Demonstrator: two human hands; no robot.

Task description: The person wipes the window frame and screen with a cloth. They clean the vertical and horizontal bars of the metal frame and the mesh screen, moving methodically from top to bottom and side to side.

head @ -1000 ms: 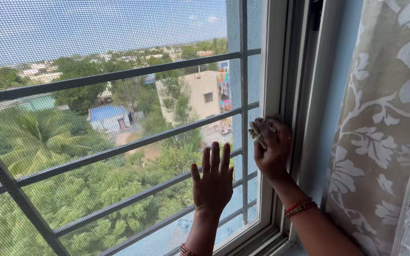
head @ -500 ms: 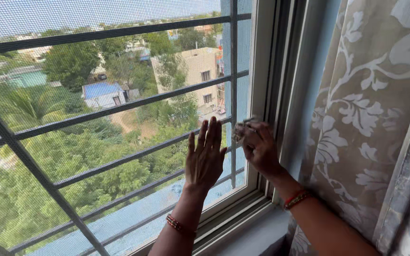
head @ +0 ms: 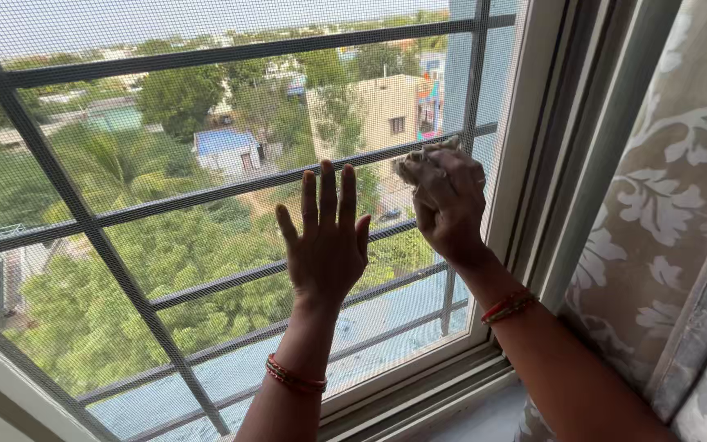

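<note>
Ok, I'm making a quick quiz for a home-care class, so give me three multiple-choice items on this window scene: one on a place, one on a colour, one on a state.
1. Where is the right hand?
A. on the mesh screen near the white window frame
B. on the curtain
C. on the sill

2. What colour are the bangles on the right wrist?
A. blue
B. red and gold
C. white

3. How is the left hand?
A. fisted
B. flat, fingers spread, on the screen
C. gripping a bar

Answers: 1 A, it presses by the frame's inner edge. 2 B, red and gold bands show at the wrist. 3 B, open palm lies against the mesh, while the right hand is closed on a crumpled cloth.
</note>
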